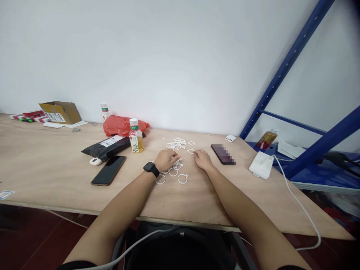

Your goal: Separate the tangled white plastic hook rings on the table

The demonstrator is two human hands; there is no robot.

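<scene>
Left hand (165,159) is palm-down on a scatter of white plastic rings (176,144) mid-tabletop (56,161), and the right hand (203,159) is just beside one loose ring (190,151). Can't tell if either is actually gripping anything.

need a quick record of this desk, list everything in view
plywood table: 1, pale tan, fills lower view
plastic rings: many, white, mid-table around the hands
smartphone: 1, black, left of rings
blurred-screen phone: 1, dark, right of rings
drink bottle: 1, yellow liquid, beside black bag
clear bottle: 1, white cap, behind red bag
amber bottle: 1, amber, on blue shelf
red plastic bag: 1, red, back of table
black mailer bag: 1, black, left of drink bottle
cardboard box: 1, brown, back left
white charger: 1, white, right side, cable attached
blue steel rack: 1, blue, far right
smartwatch: 1, black, left wrist
left hand: 1, over the rings
right hand: 1, beside the rings
</scene>
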